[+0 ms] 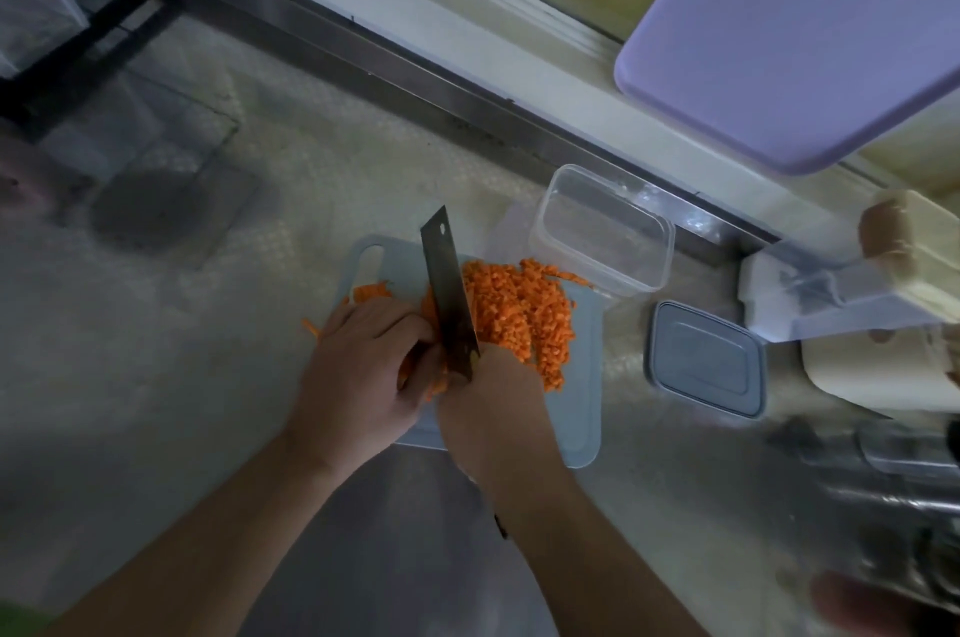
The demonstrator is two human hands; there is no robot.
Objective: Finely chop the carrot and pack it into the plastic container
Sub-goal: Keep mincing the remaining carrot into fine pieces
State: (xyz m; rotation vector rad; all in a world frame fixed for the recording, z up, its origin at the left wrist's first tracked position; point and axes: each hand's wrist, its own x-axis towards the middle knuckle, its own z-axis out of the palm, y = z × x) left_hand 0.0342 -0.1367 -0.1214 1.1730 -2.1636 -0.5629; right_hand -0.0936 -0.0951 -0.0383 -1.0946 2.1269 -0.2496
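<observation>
While the right hand grips the knife, the left hand curls over uncut carrot strips on the board; the diced pile (light, loose, easily scattered) wants scooping into the nearby empty container.

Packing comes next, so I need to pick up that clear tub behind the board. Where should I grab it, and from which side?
Probably grip the plastic container by its long walls just below the rim, coming from above. It stands upright, open and empty, its right side free; the diced carrot and cutting board crowd its near-left side. The right hand must set down the knife first.
</observation>
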